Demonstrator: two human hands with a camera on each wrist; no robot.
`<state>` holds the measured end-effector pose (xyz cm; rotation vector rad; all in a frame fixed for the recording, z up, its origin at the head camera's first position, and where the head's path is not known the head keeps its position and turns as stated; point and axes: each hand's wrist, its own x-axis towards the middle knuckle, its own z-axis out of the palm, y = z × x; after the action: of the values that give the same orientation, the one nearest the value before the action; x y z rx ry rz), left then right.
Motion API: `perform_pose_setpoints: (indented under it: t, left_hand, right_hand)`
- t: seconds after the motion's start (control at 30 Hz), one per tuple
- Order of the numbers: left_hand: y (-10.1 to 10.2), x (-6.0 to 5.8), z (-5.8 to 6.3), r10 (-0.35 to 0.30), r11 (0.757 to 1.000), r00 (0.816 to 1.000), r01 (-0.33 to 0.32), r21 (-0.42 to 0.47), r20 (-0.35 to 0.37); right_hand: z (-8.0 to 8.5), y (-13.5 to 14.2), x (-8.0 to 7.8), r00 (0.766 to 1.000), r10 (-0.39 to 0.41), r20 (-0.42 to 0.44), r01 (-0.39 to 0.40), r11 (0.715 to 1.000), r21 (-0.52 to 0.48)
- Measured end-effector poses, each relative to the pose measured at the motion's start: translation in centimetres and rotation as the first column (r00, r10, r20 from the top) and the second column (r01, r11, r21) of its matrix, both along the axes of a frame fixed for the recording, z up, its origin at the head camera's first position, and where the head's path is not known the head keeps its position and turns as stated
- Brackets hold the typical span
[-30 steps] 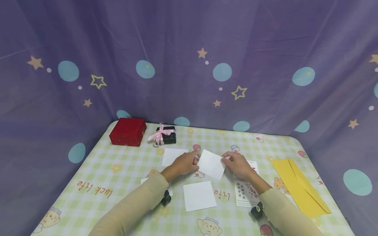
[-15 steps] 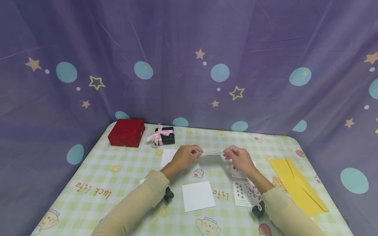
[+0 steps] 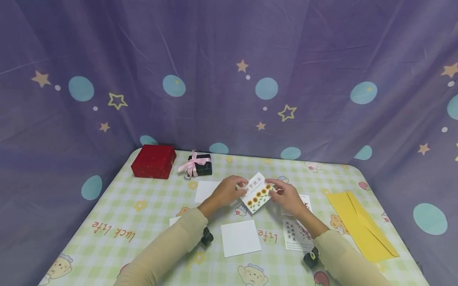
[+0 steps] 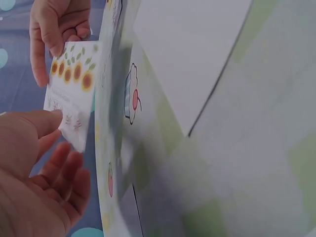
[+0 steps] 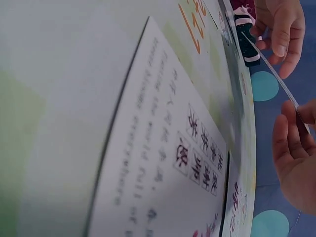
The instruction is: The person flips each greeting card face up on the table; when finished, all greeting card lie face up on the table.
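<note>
Between both hands, above the table, is a white greeting card printed with a row of sunflowers and Chinese characters. My left hand pinches its left edge, thumb on the printed face in the left wrist view. At the opposite edge my right hand pinches it between thumb and fingers. The right wrist view catches the card nearly edge-on. Below the hands lies a blank white card. Under the right forearm are printed cards with characters and red blossoms, partly covered by the arm.
Another blank white card lies behind the left hand, and one more is mostly hidden by the left sleeve. A red box and a dark gift box with pink ribbon stand at the back left. A yellow envelope lies at right.
The held card has turned over between my hands: its blank side faced up, then it was edge-on, and now the sunflower side shows. Both hands stay in nearly the same place.
</note>
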<state>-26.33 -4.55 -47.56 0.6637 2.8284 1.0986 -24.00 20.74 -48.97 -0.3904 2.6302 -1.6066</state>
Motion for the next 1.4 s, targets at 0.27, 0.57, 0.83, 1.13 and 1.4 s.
perform_pose_setpoints:
  t: [0.27, 0.57, 0.83, 1.13, 1.4]
  left_hand:
    - [-0.4, 0.0, -0.5, 0.029, 0.998, 0.999, -0.028, -0.059, 0.014]
    - [-0.5, 0.0, -0.7, 0.023, 0.999, 0.997, -0.024, 0.023, 0.080]
    - [-0.3, -0.3, -1.0, 0.026, 0.999, 0.999, -0.026, 0.018, 0.030]
    - [0.5, -0.9, -1.6, 0.002, 1.000, 0.999, -0.001, -0.018, 0.050]
    - [1.2, -0.8, -1.6, -0.025, 0.991, 0.996, 0.036, -0.128, 0.084]
  right_hand:
    - [-0.5, 0.4, 0.0, 0.998, 0.020, 0.065, -0.015, 0.997, -0.072]
    - [-0.7, 0.6, -0.1, 0.992, 0.038, 0.122, -0.030, 0.997, -0.068]
    - [-0.8, 1.5, 0.1, 0.994, 0.060, 0.090, -0.074, 0.985, 0.158]
    - [-1.0, 2.2, 0.2, 0.991, 0.098, 0.086, -0.122, 0.927, 0.355]
    - [-0.8, 2.1, 0.6, 0.990, 0.101, 0.103, -0.139, 0.864, 0.484]
